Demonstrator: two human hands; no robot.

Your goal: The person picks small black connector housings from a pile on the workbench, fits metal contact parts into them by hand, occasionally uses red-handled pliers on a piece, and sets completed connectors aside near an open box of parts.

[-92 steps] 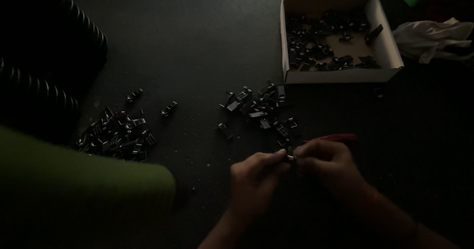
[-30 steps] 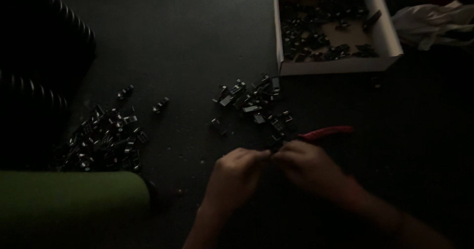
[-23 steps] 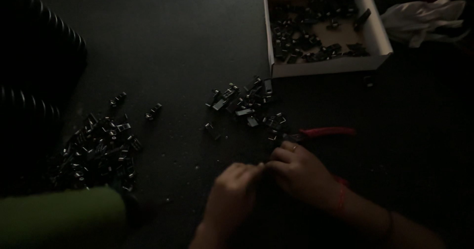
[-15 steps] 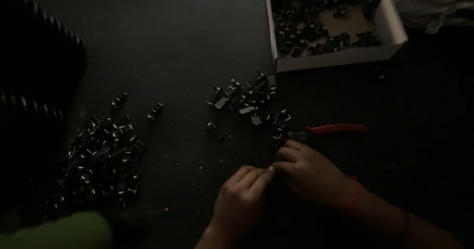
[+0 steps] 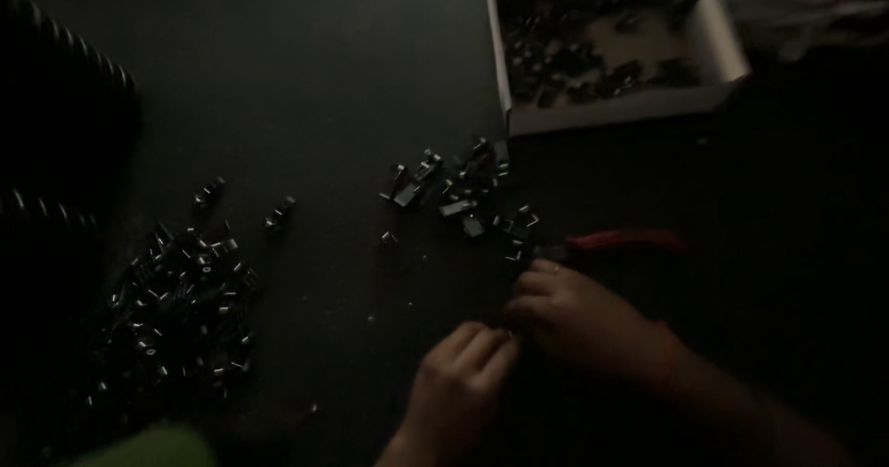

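Hands meet at lower centre of the frame, fingertips together over a tiny part that is too dark and small to make out. Left hand (image 5: 460,374) curls in from the bottom edge, fingers bunched toward the right hand (image 5: 572,314), which comes in from the lower right with a thin red band at the wrist. Both look pinched on the same small piece, but the grip itself cannot be told for sure.

Just above the right hand lie red-handled pliers (image 5: 622,241), not held. Beside them, mid-frame, sits a small scatter of dark metal parts (image 5: 460,196). A bigger pile (image 5: 176,305) lies at left centre, apart from the hands. At upper right a white cardboard box (image 5: 611,111) holds many more parts.

Judged from the piles: a good share handled, plenty left in the box, so mid-way at best. Which pile is finished work cannot be told.
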